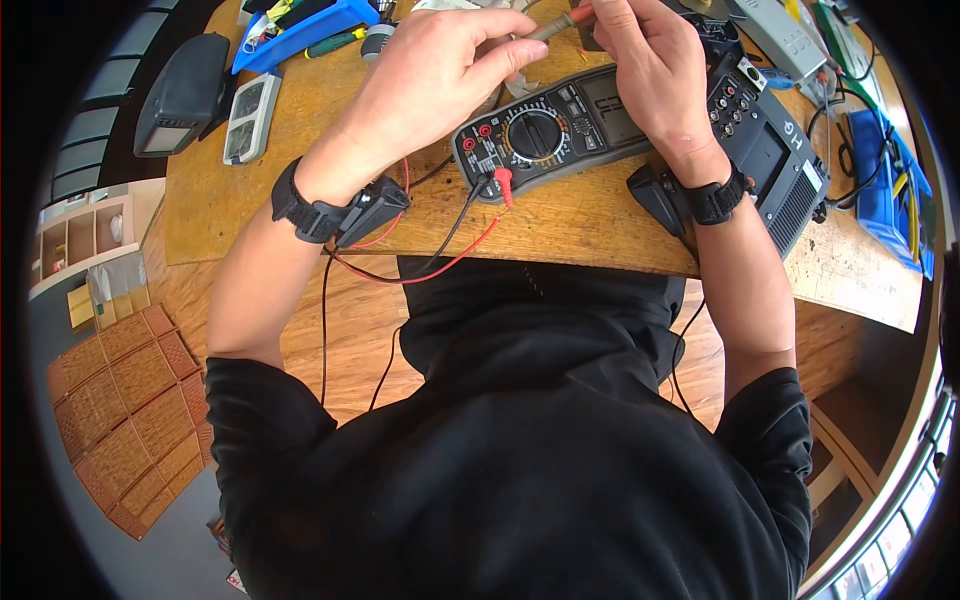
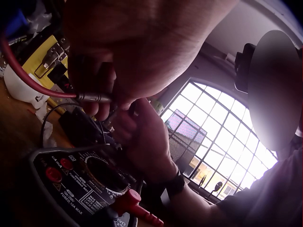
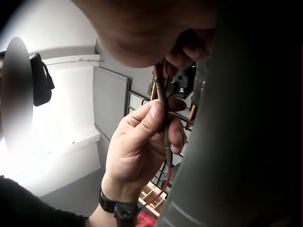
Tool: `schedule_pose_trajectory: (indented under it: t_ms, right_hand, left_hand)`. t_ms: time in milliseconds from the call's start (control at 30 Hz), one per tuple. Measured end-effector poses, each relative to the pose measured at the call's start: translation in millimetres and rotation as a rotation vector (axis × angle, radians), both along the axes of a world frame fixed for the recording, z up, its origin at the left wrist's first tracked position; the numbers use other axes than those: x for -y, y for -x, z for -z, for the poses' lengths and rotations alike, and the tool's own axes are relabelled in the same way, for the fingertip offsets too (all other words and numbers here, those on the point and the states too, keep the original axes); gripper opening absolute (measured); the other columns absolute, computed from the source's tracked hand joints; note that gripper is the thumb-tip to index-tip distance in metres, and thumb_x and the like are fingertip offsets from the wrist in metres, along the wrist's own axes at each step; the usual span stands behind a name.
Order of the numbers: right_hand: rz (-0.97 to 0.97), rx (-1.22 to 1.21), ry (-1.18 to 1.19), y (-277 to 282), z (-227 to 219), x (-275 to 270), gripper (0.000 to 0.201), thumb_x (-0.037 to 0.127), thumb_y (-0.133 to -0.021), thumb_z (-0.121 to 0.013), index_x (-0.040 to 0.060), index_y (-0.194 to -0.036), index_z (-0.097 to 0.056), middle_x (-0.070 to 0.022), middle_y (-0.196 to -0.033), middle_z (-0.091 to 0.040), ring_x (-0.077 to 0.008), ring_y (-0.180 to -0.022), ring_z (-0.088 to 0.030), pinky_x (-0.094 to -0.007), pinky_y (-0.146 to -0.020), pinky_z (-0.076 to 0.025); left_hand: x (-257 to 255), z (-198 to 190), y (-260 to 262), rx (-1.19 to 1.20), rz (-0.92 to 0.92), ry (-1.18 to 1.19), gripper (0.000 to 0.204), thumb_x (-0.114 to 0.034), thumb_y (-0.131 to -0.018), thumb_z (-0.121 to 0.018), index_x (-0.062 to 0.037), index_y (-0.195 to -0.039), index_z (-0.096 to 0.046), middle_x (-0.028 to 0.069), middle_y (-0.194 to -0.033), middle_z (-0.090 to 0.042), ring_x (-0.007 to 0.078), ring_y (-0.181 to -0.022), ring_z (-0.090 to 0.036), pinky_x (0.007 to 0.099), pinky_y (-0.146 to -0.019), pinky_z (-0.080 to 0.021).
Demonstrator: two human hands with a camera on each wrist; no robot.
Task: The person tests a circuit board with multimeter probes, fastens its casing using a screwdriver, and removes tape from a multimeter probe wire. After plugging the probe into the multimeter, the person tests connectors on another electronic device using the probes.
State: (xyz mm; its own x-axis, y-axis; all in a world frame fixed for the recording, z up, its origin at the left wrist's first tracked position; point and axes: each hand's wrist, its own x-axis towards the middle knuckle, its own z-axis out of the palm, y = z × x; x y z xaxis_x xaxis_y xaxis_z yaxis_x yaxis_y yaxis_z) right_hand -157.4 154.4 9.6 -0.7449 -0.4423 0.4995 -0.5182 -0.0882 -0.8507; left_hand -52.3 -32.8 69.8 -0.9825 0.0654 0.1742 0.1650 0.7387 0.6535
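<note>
My left hand (image 1: 430, 80) pinches the grey grip of a multimeter test probe (image 3: 165, 130) between thumb and fingers. A red lead (image 2: 47, 90) runs out of the probe's rear end. At its other, red end, my right hand (image 1: 655, 75) grips the probe with curled fingers; the tip is hidden there. Just below both hands on the table lies the multimeter (image 1: 580, 150), its dial (image 1: 534, 135) facing up and its display (image 1: 615, 105) lit with characters. A red plug (image 1: 503, 180) and a black plug (image 1: 481, 186) sit in its sockets.
A black device with round connectors (image 1: 765, 160) stands on the wooden table (image 1: 230, 205) at the right, beside the multimeter. Blue bins (image 1: 300, 35) are at the back left and far right. Red and black leads (image 1: 440, 275) hang over the front edge.
</note>
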Motion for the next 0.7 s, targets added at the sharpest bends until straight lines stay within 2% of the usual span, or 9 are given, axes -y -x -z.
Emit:
schedule_pose_trajectory:
  t_ms: [67, 200, 300, 400, 467, 500, 567, 600, 700]
  right_hand:
    - [0.018, -0.004, -0.061, -3, -6, -2, 0.037, 0.024, -0.116, -0.057, -0.0041, -0.092, -0.064, -0.0011, -0.077, -0.057, -0.0083, -0.076, -0.048, -0.0283, -0.066, -0.043]
    - [0.023, 0.033, -0.039, -5, -7, -1, 0.037, 0.023, -0.116, -0.058, -0.0041, -0.091, -0.064, -0.0016, -0.076, -0.057, -0.0086, -0.075, -0.048, -0.0285, -0.065, -0.043]
    - [0.037, 0.005, -0.059, -5, -8, 0, 0.037, 0.022, -0.115, -0.058, -0.0045, -0.091, -0.066, -0.0028, -0.076, -0.059, -0.0089, -0.074, -0.05, -0.0285, -0.065, -0.044]
    - [0.048, -0.019, -0.049, -6, -10, 1, 0.036, 0.021, -0.115, -0.059, -0.005, -0.092, -0.068, -0.004, -0.075, -0.062, -0.0088, -0.073, -0.052, -0.0285, -0.065, -0.045]
    - [0.047, -0.021, -0.043, -6, -10, 0, 0.035, 0.021, -0.114, -0.059, -0.0052, -0.092, -0.069, -0.0051, -0.075, -0.064, -0.0088, -0.072, -0.054, -0.0287, -0.065, -0.046]
    - [0.051, -0.017, -0.045, -6, -10, -1, 0.035, 0.021, -0.114, -0.059, -0.0052, -0.092, -0.069, -0.0051, -0.075, -0.064, -0.0088, -0.072, -0.054, -0.0287, -0.065, -0.046]
    - [0.054, -0.057, -0.011, -8, -11, 0, 0.036, 0.022, -0.114, -0.059, -0.005, -0.091, -0.068, -0.0056, -0.073, -0.063, -0.009, -0.071, -0.053, -0.0294, -0.064, -0.046]
    - [0.051, -0.054, -0.01, -8, -11, 0, 0.036, 0.022, -0.114, -0.059, -0.005, -0.091, -0.068, -0.0056, -0.073, -0.063, -0.009, -0.071, -0.053, -0.0294, -0.064, -0.046]
    - [0.09, -0.077, -0.081, -4, -9, 0, 0.038, 0.023, -0.114, -0.059, -0.0049, -0.091, -0.068, -0.0062, -0.072, -0.062, -0.0093, -0.07, -0.053, -0.03, -0.062, -0.045]
  left_hand:
    - [2, 5, 1, -0.058, 0.01, 0.021, 0.019, -0.016, -0.102, -0.069, 0.0018, -0.107, -0.076, 0.0164, -0.084, -0.078, 0.0235, -0.073, -0.076, 0.035, -0.066, -0.055]
    - [-3, 0, -2, -0.049, -0.033, 0.002, 0.02, -0.016, -0.102, -0.07, 0.002, -0.108, -0.077, 0.0162, -0.084, -0.078, 0.0237, -0.074, -0.076, 0.0344, -0.067, -0.056]
    - [-3, -1, -4, -0.007, -0.051, -0.002, 0.023, -0.016, -0.102, -0.071, 0.0031, -0.113, -0.077, 0.0175, -0.089, -0.079, 0.0246, -0.081, -0.078, 0.035, -0.071, -0.058]
    - [-2, -2, -9, -0.134, -0.027, 0.096, 0.026, -0.016, -0.102, -0.072, 0.004, -0.118, -0.075, 0.0174, -0.097, -0.08, 0.0262, -0.088, -0.079, 0.0354, -0.076, -0.059]
    - [6, 7, -14, -0.601, 0.006, 0.414, 0.027, -0.026, -0.091, -0.088, -0.0041, -0.104, -0.077, 0.0057, -0.092, -0.073, 0.021, -0.078, -0.069, 0.0329, -0.07, -0.054]
    - [5, 4, -21, -0.599, 0.01, 0.411, 0.027, -0.026, -0.091, -0.088, -0.0041, -0.104, -0.077, 0.0057, -0.092, -0.073, 0.021, -0.078, -0.069, 0.0329, -0.07, -0.054]
    - [-4, -7, -45, -0.278, 0.098, 0.494, 0.029, -0.03, -0.092, -0.087, -0.0037, -0.095, -0.076, 0.0067, -0.081, -0.068, 0.0201, -0.069, -0.066, 0.0329, -0.063, -0.05]
    - [-9, -3, -52, -0.119, 0.081, 0.453, 0.031, -0.032, -0.091, -0.087, -0.0035, -0.088, -0.074, 0.0083, -0.075, -0.064, 0.0237, -0.064, -0.063, 0.0377, -0.061, -0.049]
    - [-11, 8, -66, 0.014, 0.143, 0.487, 0.032, -0.032, -0.091, -0.086, -0.0036, -0.087, -0.074, 0.0093, -0.077, -0.065, 0.0274, -0.065, -0.064, 0.0406, -0.062, -0.05]
